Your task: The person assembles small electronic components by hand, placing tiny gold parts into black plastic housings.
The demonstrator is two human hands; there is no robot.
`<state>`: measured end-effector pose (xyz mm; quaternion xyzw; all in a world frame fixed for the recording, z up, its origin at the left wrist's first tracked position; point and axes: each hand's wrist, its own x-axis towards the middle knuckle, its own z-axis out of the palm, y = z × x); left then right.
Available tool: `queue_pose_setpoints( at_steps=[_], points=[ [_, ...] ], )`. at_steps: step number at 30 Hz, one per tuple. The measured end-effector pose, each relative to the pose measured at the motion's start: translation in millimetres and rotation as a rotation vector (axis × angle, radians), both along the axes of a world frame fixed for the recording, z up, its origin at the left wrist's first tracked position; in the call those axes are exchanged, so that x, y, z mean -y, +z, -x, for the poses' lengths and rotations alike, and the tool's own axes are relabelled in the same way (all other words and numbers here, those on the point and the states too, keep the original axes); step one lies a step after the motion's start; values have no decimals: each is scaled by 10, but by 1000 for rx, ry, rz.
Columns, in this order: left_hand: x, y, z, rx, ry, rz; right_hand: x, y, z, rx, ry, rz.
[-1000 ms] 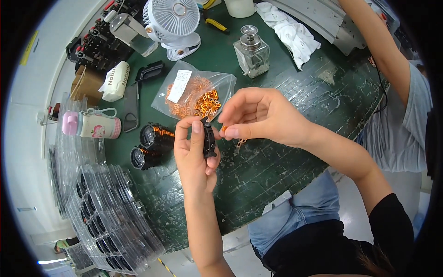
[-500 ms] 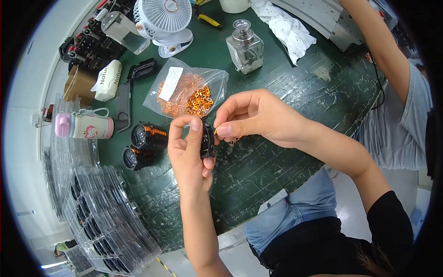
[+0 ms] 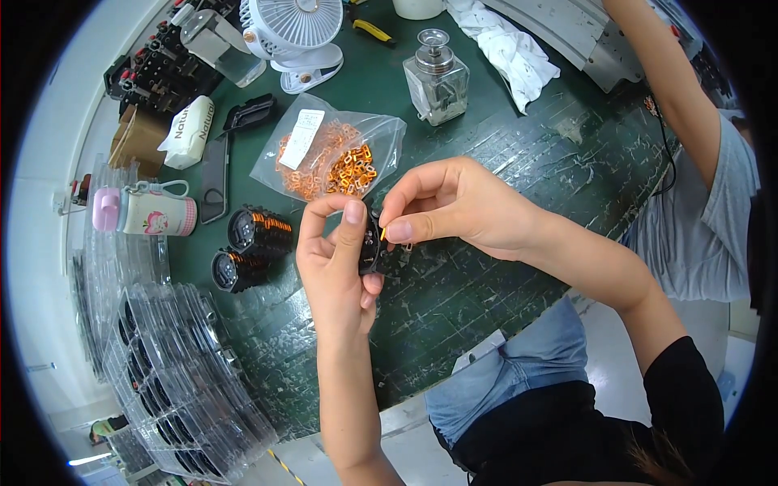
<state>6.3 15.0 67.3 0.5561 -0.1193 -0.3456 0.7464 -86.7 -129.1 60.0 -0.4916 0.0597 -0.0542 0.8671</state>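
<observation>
My left hand [image 3: 331, 267] grips a black part [image 3: 370, 249] that looks like a watch case, standing on edge between thumb and fingers. Pinched between the thumb and forefinger of my right hand [image 3: 458, 206] is a small orange piece [image 3: 383, 234], held against the black part's right side; whether it sits in the part is hidden by the fingertips. Just beyond my hands lies a clear plastic bag [image 3: 387, 139] with many small orange loops [image 3: 352, 172]. Two stacks of similar black parts with orange bits, a farther one [image 3: 259, 231] and a nearer one [image 3: 239, 270], stand left of my left hand.
Clear plastic trays [image 3: 182, 381] are piled at the left edge. A drink bottle [image 3: 154, 212], tissue pack [image 3: 189, 134], white fan [image 3: 298, 32], glass dispenser [image 3: 438, 85] and white cloth [image 3: 510, 53] stand or lie farther back. A co-worker's arm [image 3: 668, 77] reaches in at right.
The black part has turned slightly, showing more of its face, and both hands have shifted a little to the right with it. My right hand keeps its pinch on the orange piece.
</observation>
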Motion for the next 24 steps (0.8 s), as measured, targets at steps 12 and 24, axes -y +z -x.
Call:
queue_pose_setpoints(
  at_steps=[12,24],
  points=[
    [-14,25,0,34,46,-22,-84,-68,-25,125,-74,80],
    [-44,82,3,197,72,-50,-45,-84,-44,120,-23,107]
  ],
)
